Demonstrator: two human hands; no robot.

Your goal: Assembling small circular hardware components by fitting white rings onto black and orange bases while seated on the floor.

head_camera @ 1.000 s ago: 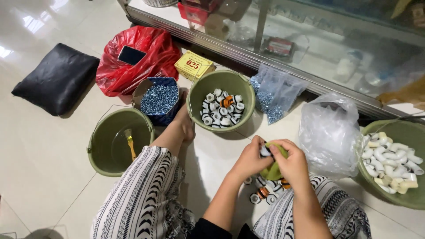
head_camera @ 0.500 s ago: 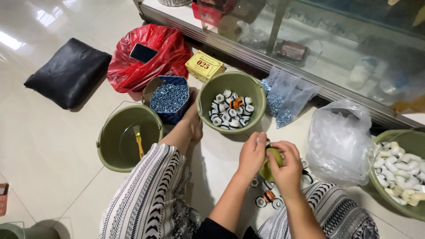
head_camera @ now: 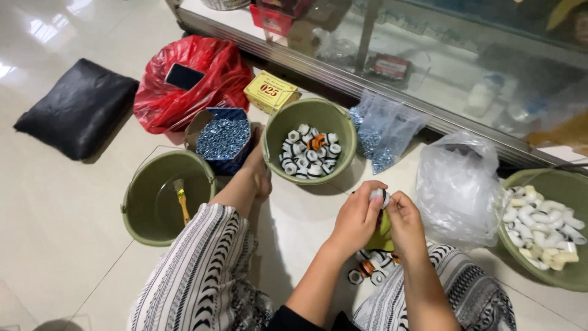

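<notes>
I sit on a tiled floor with striped trousers on. My left hand (head_camera: 356, 216) and my right hand (head_camera: 404, 222) meet above my lap, both pinching one small white fitting with a dark band (head_camera: 378, 195). A yellow-green object (head_camera: 384, 228) shows between my palms, mostly hidden. Below my hands, several loose white, black and orange fittings (head_camera: 369, 270) lie on the floor between my legs. Just ahead stands a green bowl (head_camera: 282, 122) holding several similar fittings.
A green bucket (head_camera: 139, 202) with a yellow tool stands at left, by a blue box of screws (head_camera: 223, 137). A red bag (head_camera: 184, 86), black cushion (head_camera: 78, 108), yellow box (head_camera: 270, 91), clear bags (head_camera: 460, 184), a bowl of white elbows (head_camera: 523, 266) and a glass counter (head_camera: 429, 67) surround me.
My hands have lifted slightly and now hold the white fitting at the fingertips. The view has shifted a little to the right.
</notes>
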